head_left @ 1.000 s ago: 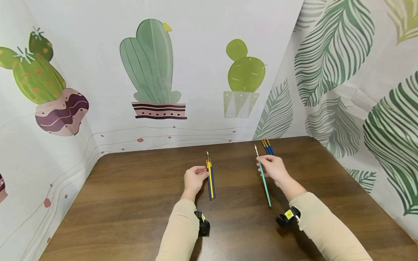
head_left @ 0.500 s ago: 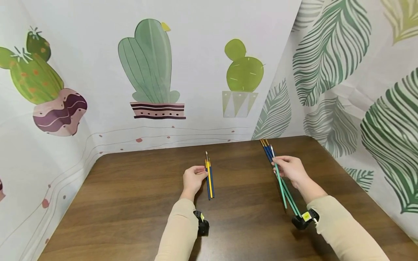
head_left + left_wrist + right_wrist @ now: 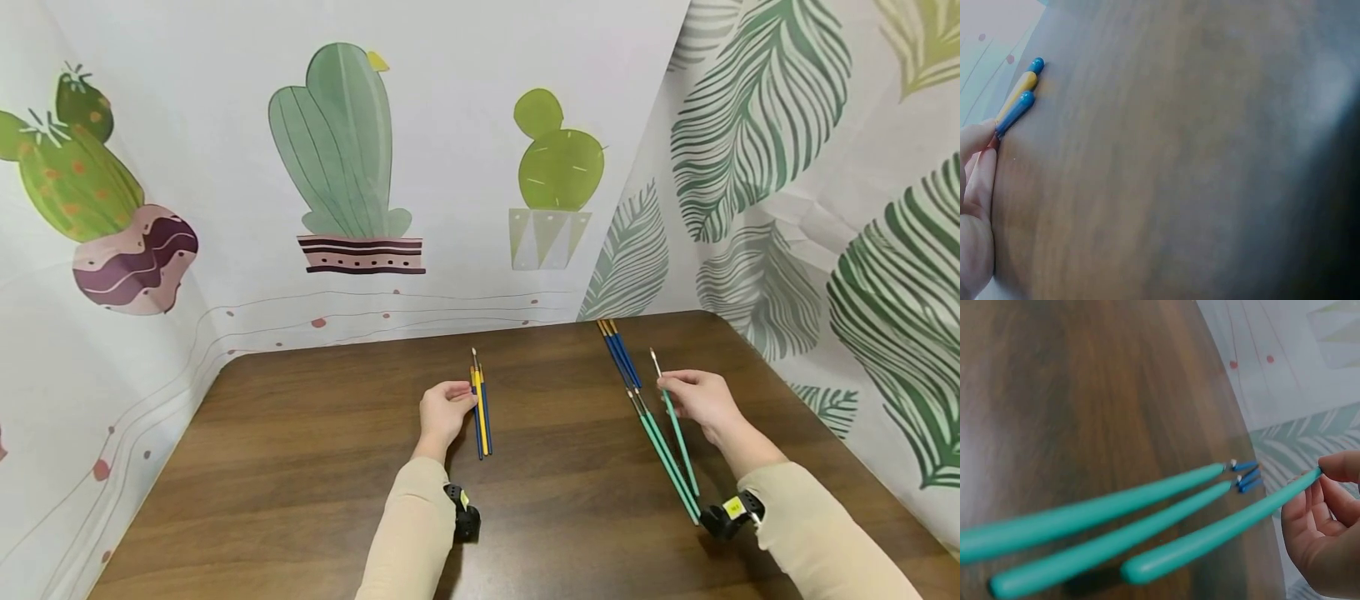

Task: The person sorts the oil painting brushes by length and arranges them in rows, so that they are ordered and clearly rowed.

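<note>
Toward the right side of the brown tabletop [image 3: 300, 433], your right hand [image 3: 701, 402] pinches a teal paintbrush [image 3: 678, 442] between thumb and forefinger, close to where the handle meets the ferrule. Its bristles point toward the far edge, and its handle slants back toward you and a little rightward. Your other right fingers curl loosely below the pinch, as the right wrist view shows. That forearm, in a pale sleeve [image 3: 825, 533], comes in from the lower right corner and angles forward and to the left.

Just left of this brush, two more teal brushes [image 3: 667, 458] lie side by side on the tabletop, their bristle ends near the handle ends of three blue brushes [image 3: 619, 354] that stretch to the far edge.

Near the middle, your left hand [image 3: 444, 415] pinches a small bundle from its left side: a yellow brush [image 3: 482, 417] between two blue ones, bristles away from you, the yellow tip reaching beyond its neighbours. Your left forearm rises from the bottom of the head view and leans slightly right. You cannot tell from these views whether that bundle's full length rests on the tabletop.
</note>
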Available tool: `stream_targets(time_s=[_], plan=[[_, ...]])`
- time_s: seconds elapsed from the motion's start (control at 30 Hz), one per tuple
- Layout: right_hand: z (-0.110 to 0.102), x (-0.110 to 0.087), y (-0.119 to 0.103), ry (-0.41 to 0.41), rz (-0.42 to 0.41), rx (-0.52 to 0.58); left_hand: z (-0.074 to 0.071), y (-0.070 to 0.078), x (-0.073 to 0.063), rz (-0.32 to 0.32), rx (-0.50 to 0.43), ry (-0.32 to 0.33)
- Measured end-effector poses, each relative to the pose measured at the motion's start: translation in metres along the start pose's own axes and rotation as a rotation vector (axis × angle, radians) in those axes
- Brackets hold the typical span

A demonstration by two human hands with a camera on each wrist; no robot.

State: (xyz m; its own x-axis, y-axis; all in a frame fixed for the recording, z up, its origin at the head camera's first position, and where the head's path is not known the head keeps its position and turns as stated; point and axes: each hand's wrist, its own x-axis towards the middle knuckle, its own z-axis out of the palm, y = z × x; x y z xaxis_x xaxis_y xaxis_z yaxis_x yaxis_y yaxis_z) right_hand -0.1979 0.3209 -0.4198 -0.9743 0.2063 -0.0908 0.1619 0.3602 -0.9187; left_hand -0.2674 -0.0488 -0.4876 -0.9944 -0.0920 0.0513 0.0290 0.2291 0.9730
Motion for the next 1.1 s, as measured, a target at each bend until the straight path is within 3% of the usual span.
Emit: stream_targets(time_s=[0.23,0.53,1.1], plan=[[-0.006,-0.002,0.013,-0.007,0.052,-0.046,0.0,-0.002,0.0,-0.008,0.008,0.005],[-0.002,-0.003,0.024,-0.035,0.059,-0.057,0.0,-0.001,0.0,-0.01,-0.002,0.001],[0.011,-0.006,0.03,0.032,0.068,-0.155,0.0,-0.001,0.0,-0.007,-0.002,-0.004]])
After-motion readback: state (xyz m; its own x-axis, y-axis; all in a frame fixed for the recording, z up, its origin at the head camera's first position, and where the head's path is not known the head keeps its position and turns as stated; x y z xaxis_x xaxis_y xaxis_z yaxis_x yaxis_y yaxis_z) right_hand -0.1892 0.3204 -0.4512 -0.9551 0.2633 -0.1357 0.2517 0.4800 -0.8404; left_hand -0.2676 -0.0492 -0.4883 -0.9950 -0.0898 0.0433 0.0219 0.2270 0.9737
